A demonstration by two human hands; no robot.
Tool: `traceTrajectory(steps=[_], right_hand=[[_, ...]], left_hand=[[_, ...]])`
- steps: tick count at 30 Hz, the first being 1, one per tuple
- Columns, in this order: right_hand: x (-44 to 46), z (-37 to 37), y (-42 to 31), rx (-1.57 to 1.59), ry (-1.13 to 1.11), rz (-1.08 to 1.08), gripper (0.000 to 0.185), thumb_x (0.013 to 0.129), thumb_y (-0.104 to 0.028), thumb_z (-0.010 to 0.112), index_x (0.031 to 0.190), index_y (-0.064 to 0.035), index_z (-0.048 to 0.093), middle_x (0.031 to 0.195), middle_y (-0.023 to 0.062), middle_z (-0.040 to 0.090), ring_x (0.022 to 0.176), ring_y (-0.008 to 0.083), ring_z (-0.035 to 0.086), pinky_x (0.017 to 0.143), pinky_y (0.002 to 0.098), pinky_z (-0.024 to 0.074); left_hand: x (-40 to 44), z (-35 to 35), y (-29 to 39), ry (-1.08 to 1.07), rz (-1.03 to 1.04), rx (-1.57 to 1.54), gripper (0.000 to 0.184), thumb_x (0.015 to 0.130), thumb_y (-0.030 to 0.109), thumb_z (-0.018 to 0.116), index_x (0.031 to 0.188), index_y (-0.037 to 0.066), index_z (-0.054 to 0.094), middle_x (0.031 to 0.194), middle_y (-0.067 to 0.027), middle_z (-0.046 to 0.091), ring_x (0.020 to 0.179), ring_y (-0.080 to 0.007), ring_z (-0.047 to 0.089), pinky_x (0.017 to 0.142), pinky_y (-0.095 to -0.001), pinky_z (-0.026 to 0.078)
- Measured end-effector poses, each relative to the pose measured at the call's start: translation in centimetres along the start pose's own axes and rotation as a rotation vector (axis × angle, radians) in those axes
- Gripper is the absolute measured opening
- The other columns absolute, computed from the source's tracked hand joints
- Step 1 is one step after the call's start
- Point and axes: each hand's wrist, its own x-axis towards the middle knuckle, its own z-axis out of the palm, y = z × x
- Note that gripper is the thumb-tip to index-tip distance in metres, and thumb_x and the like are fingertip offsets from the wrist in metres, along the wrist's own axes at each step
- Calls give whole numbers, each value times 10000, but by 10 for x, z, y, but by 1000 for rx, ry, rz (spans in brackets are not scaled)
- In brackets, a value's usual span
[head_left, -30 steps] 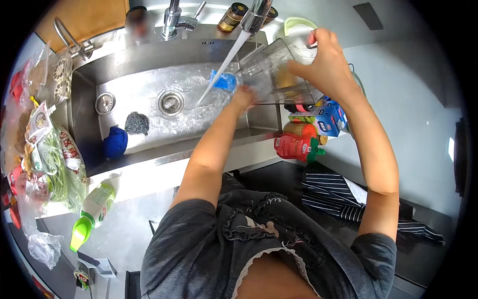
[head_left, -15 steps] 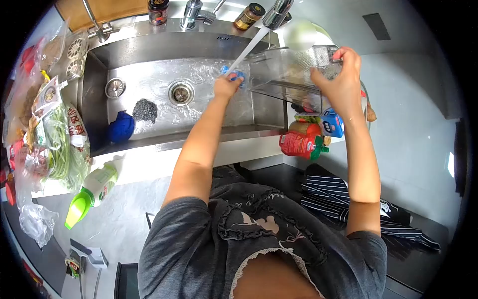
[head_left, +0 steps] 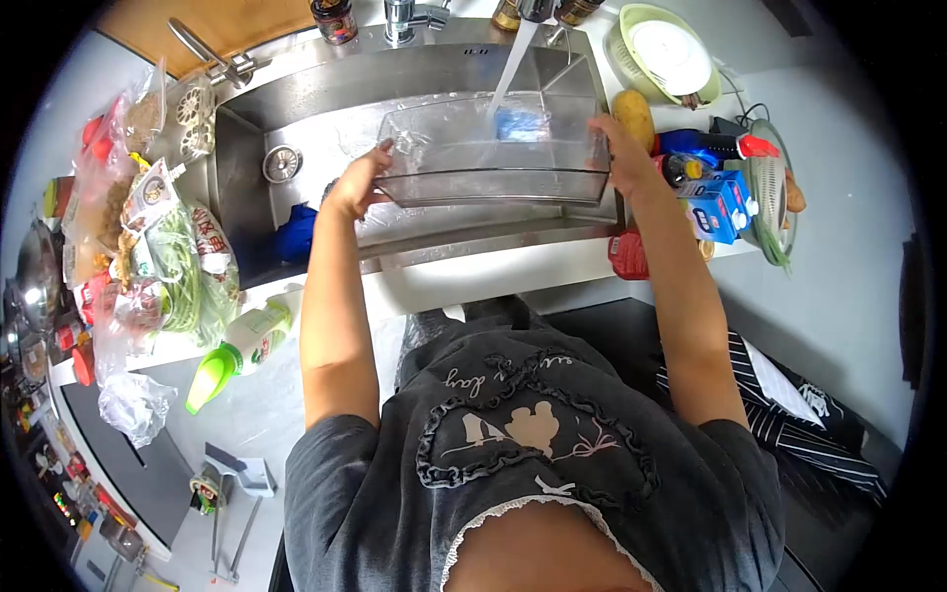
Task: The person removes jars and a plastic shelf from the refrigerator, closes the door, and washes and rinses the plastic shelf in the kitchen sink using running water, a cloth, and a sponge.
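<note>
A clear plastic bin (head_left: 454, 148) lies over the right part of the steel sink (head_left: 268, 247), held at both ends. My left hand (head_left: 359, 182) grips its left end, thumb near the upper edge. Around the right end close the fingers of my right hand (head_left: 619, 153). Water (head_left: 508, 71) runs from the tap (head_left: 537, 10) into the bin. A blue cloth or sponge (head_left: 523, 125) shows at the bin; whether it is inside or beneath the clear wall I cannot tell. A dark blue cloth (head_left: 296, 233) rests in the sink's left part, near my left forearm.
Bagged vegetables (head_left: 178, 266) crowd the left counter, with a green-capped bottle (head_left: 237, 350) at its front edge. To the right stand a potato (head_left: 632, 116), a blue-and-white carton (head_left: 712, 212), a red pouch (head_left: 628, 257) and a green basin (head_left: 631, 49). Jars (head_left: 333, 20) line the back.
My left hand has let go of the blue cloth and moved left to the bin's end. The bin has come left and down under the water, my right hand still on it.
</note>
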Motion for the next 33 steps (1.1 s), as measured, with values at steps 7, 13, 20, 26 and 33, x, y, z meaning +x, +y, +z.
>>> traceTrajectory(steps=[7,13,20,26,33], right_hand=[[23,33,49,325,-312,232,347,671,-355,662,891,-108,559,845,25,557,802,190,542,690,398,474],[58,83,70,401,-401,200,396,669,-383,621,955,-113,577,952,44,549,905,197,523,749,408,442],[107,127,77,635,-662,127,392,796,-308,459,1131,-114,510,1044,48,560,897,198,540,801,365,431],[112,124,47,370,-447,-246,455,841,-243,481,1271,-113,411,1177,32,498,1028,161,488,896,339,376],[98,76,36,-376,238,-824,585,806,-339,561,1298,-88,368,1289,171,417,1206,326,371,995,395,295]], left_hand=[[-76,-1,59,154,-70,-197,674,741,504,551,1275,127,387,1273,-140,417,1142,-327,412,889,-613,277],[-76,-35,64,334,-35,-125,493,756,340,513,1178,88,470,1103,-76,521,967,-189,494,868,-328,370],[-111,10,87,492,490,221,686,746,137,416,1391,65,194,1337,-99,349,1084,-169,403,936,-265,289],[-90,8,47,571,713,71,753,648,78,386,1386,99,239,1315,-76,353,1085,-177,393,813,-205,342],[-37,37,29,533,605,-13,647,744,142,389,1376,87,262,1317,-63,361,981,-154,423,812,-249,367]])
